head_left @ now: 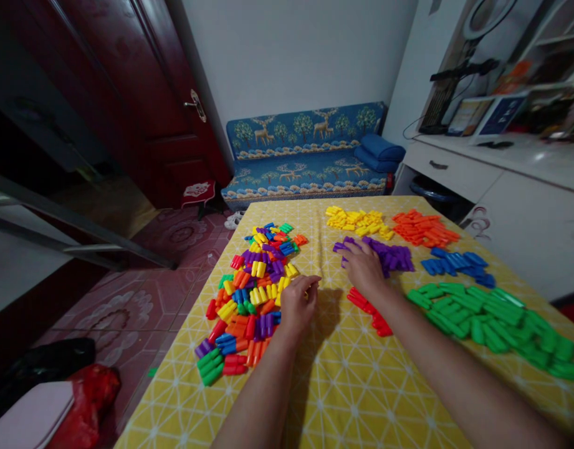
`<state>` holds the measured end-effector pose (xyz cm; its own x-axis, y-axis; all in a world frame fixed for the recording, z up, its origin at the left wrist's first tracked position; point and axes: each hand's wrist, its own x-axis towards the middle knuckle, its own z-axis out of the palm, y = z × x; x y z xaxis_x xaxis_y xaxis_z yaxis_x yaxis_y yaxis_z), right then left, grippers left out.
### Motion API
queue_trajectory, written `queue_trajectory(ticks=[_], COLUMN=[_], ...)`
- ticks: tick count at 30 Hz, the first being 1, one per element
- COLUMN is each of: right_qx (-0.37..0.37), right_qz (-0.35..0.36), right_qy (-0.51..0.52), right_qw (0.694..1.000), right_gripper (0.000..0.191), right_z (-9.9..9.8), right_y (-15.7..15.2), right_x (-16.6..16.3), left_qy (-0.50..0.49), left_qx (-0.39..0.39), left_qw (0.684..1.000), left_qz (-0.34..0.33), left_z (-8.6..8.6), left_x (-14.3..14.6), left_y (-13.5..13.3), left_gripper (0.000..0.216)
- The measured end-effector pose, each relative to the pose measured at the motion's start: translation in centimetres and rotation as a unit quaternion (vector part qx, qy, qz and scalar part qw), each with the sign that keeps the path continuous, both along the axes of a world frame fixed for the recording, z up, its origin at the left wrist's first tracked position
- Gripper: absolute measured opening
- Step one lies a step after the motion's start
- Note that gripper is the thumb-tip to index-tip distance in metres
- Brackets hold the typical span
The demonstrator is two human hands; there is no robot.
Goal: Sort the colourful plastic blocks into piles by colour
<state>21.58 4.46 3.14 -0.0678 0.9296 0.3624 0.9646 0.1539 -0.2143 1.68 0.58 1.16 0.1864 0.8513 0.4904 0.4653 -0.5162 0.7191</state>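
Tablecloth (pixel 345 380), yellow w/ white geometric lines, carries plastic blocks (pixel 258 269): one mixed-colour pile (pixel 242 296) at L, six single-colour groups at R. L hand (pixel 298 305) is at R edge of mixed-colour pile, fingers curled in; cannot tell if a block is gripped. R hand (pixel 363 268) is at L end of purple pile (pixel 392 257), fingers extended onto its blocks; cannot tell if one is pinched. Red group (pixel 371 312) lies on near side of R hand, beside R forearm (pixel 422 340). Yellow pile (pixel 359 221) and orange pile (pixel 424 229) sit adjacent, toward far edge. Blue group (pixel 457 265) lies btwn orange pile and green pile (pixel 497 321). Deer-print sofa (pixel 310 165), blue, stands beyond, against wall (pixel 296 56).
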Motion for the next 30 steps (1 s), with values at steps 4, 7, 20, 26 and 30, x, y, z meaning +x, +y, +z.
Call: queue_trajectory(ticks=[4,7,20,26,30], right_qx=[-0.005,-0.043,-0.002,0.022,0.024], right_qz=[0.081,0.076,0.068,0.083,0.079], right_qy=[0.111,0.192,0.217,0.241,0.243], right_qw=[0.991,0.978,0.974,0.967,0.967], right_gripper=[0.039,0.050,0.019,0.018,0.020], right_z=[-2.0,-3.6,-5.5,-5.2,-4.9], right_y=[-3.0,-4.7,-4.9,-5.0,-5.1], right_x=[-4.2,-6.7,-7.3,-7.4,-7.5], left_qy=[-0.008,-0.052,-0.232,0.141,0.465], left_qx=[-0.014,-0.043,-0.188,-0.204,-0.186], left_qw=[1.000,0.998,0.953,0.963,0.862], left_qz=[0.010,0.021,-0.054,-0.107,-0.084], left_z=[0.2,0.5,8.2,8.5,7.7], left_x=[0.1,0.1,-2.4,-6.6,-8.2], left_y=[-0.3,-0.4,1.0,4.6,3.9], left_gripper=[0.021,0.019,0.047,0.052,0.083])
